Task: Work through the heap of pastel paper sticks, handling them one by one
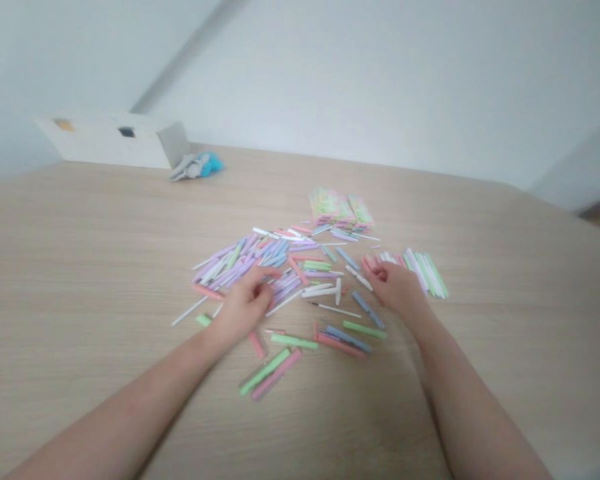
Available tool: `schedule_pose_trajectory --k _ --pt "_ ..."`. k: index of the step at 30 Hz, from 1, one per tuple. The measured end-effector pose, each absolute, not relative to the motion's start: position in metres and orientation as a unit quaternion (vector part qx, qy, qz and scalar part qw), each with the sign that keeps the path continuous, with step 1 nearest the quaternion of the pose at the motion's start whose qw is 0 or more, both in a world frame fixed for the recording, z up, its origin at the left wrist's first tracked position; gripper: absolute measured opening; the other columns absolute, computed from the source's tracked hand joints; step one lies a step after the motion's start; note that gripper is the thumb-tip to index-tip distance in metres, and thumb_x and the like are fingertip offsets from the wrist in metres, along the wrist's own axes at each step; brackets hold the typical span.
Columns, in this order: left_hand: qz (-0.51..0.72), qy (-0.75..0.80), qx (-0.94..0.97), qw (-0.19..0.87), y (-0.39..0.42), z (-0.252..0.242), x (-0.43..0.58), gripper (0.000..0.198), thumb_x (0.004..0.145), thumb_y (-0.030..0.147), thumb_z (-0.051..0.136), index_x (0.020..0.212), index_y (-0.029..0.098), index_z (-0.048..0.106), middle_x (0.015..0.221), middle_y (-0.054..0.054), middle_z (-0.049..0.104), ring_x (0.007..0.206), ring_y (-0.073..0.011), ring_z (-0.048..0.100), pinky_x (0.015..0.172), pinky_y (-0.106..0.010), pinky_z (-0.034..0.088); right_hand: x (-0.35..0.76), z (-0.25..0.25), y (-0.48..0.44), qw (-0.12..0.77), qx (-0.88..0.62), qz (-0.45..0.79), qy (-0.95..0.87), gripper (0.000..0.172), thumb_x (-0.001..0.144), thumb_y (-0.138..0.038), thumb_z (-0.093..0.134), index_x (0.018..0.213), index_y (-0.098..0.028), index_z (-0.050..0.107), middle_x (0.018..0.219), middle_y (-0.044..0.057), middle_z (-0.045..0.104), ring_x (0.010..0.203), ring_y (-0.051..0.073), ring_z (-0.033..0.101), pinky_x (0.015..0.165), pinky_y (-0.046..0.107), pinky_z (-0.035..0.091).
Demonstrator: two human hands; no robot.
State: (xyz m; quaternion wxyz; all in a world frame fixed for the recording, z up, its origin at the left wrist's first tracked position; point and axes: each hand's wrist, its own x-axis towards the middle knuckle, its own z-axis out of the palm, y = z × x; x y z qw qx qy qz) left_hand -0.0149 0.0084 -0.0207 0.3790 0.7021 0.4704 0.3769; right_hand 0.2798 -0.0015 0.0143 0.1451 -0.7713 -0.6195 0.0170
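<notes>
At left, the left hand (pixel 245 300) is hanging over a mixed pile of pen parts (pixel 245 253) on the tabletop (pixel 105 267), grip half-curled, contents unclear. At right, the right hand (pixel 400 287) is bending its fingertips beside an ordered row (pixel 425 272); its hold cannot be told. Lining-up is seemingly progressing; the next move is probably demanding careful alignment.
</notes>
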Motion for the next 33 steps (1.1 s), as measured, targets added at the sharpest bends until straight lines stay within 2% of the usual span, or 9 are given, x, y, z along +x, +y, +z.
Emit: schedule_pose_trajectory --k 2,5,9,11,14,18,25,33 --pt "0.362 0.463 0.732 0.345 0.006 -0.018 -0.014 0.026 0.083 0.022 0.047 0.106 0.015 0.059 0.06 0.003 0.054 0.052 -0.0108 0.047 0.052 -0.021 0.037 0.273 0.017 -0.005 0.165 -0.732 0.073 -0.657 0.025 0.08 -0.035 0.052 0.081 -0.016 0.068 0.07 0.005 0.068 0.067 0.018 0.062 0.061 0.026 0.04" --pt "0.336 0.442 0.771 0.312 0.001 -0.014 -0.013 0.023 0.084 0.023 0.048 0.101 0.016 0.063 0.073 -0.001 0.061 0.062 -0.0121 0.052 0.056 -0.022 0.04 0.263 0.023 -0.013 0.15 -0.665 0.196 -0.705 0.025 0.078 -0.036 0.054 0.079 -0.016 0.069 0.06 0.0 0.062 0.058 0.015 0.056 0.053 0.024 0.036" --pt "0.257 0.399 0.821 0.319 -0.008 -0.008 -0.01 0.021 0.085 0.027 0.05 0.1 0.019 0.063 0.084 -0.001 0.063 0.064 -0.0113 0.055 0.058 -0.022 0.042 0.254 0.031 -0.025 0.097 -0.583 0.301 -0.749 0.017 0.075 -0.028 0.056 0.078 -0.017 0.069 0.062 -0.001 0.061 0.058 0.012 0.055 0.053 0.022 0.036" --pt "0.217 0.373 0.85 0.302 -0.013 -0.005 -0.01 0.021 0.083 0.03 0.056 0.101 0.022 0.062 0.083 0.001 0.063 0.063 -0.0112 0.055 0.056 -0.022 0.04 0.251 0.034 -0.029 0.064 -0.568 0.303 -0.763 0.014 0.072 -0.024 0.058 0.077 -0.017 0.069 0.062 -0.001 0.06 0.057 0.012 0.053 0.052 0.022 0.034" --pt "0.168 0.335 0.894 0.246 -0.018 -0.001 -0.009 0.029 0.075 0.036 0.066 0.1 0.023 0.061 0.089 0.001 0.063 0.072 -0.0141 0.058 0.059 -0.023 0.038 0.245 0.037 -0.032 0.008 -0.566 0.285 -0.773 0.015 0.07 -0.024 0.06 0.078 -0.016 0.071 0.06 0.0 0.059 0.055 0.012 0.052 0.05 0.022 0.032" --pt "0.136 0.315 0.921 0.186 -0.02 0.0 -0.008 0.032 0.073 0.042 0.068 0.099 0.024 0.06 0.097 0.001 0.062 0.08 -0.0163 0.059 0.064 -0.026 0.038 0.237 0.034 -0.034 -0.023 -0.564 0.275 -0.779 0.017 0.069 -0.025 0.061 0.079 -0.016 0.071 0.065 0.002 0.063 0.058 0.012 0.054 0.051 0.021 0.031" --pt "0.105 0.308 0.933 0.155 -0.021 0.0 -0.007 0.023 0.074 0.035 0.065 0.094 0.024 0.06 0.093 0.002 0.06 0.08 -0.0159 0.059 0.064 -0.026 0.037 0.231 0.027 -0.034 -0.023 -0.562 0.25 -0.788 0.014 0.071 -0.027 0.059 0.072 -0.015 0.067 0.066 0.003 0.065 0.059 0.013 0.056 0.051 0.022 0.031" --pt "0.1 0.316 0.93 0.156 -0.017 -0.001 -0.009 0.014 0.079 0.031 0.059 0.09 0.022 0.06 0.088 0.0 0.059 0.077 -0.0157 0.059 0.063 -0.025 0.037 0.23 0.015 -0.033 0.021 -0.572 0.242 -0.784 0.016 0.073 -0.031 0.06 0.068 -0.016 0.063 0.066 0.005 0.067 0.06 0.016 0.057 0.051 0.024 0.034"
